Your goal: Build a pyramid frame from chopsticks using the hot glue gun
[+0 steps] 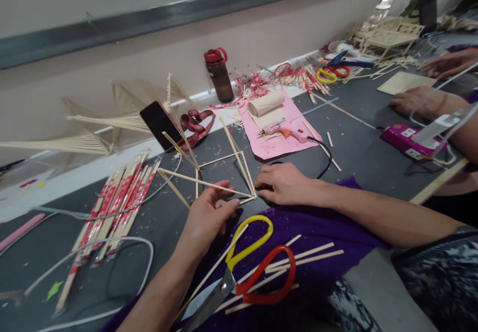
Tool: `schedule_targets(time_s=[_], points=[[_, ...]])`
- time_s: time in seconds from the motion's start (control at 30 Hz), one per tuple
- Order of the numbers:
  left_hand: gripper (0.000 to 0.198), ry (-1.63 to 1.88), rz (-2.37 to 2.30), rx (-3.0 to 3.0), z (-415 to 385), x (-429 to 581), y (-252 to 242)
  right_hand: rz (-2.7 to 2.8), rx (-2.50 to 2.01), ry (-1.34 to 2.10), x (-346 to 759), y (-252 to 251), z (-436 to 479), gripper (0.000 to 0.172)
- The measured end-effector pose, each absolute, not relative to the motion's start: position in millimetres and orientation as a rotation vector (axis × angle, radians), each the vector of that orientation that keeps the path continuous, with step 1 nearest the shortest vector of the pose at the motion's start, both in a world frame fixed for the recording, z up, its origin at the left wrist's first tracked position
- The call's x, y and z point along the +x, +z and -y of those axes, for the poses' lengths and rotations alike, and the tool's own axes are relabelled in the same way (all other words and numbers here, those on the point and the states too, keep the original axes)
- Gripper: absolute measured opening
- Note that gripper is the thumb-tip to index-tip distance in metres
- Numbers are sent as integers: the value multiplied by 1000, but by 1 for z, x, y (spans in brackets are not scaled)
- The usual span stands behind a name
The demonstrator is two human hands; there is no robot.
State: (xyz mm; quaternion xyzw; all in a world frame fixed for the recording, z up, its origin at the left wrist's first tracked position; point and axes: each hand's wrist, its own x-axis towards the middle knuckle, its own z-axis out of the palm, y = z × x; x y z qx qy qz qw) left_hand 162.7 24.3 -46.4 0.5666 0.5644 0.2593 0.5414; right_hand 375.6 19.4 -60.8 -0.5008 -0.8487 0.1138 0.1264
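Observation:
A frame of thin wooden sticks (220,188) stands on the dark table in front of me, some sticks sloping upward. My left hand (209,207) is closed around its near side, thumb and fingers about the lower sticks. Just right of the frame's near corner, my right hand (282,183) rests low on the table with its fingers curled; what they hold, if anything, is hidden. Scissors (227,282) with one yellow and one red handle lie nearest me, among loose cut sticks (304,261) on purple cloth (321,282).
A pink glue gun (287,130) lies on a pink sheet (261,148). Wrapped chopsticks (112,202), a white cable (151,252), a phone (160,125) and a bottle (220,78) surround the frame. Another person's hands (414,102) are at the right, near a magenta box (405,140).

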Motion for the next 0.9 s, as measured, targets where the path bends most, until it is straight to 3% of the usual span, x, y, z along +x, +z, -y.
schedule_targets(time_s=[0.17, 0.9], points=[[49, 662, -1267, 1125, -24, 180, -43, 2451, -1443, 348, 375, -61, -18, 19], [47, 594, -1224, 1128, -24, 185, -51, 2478, -1406, 267, 373, -67, -18, 21]])
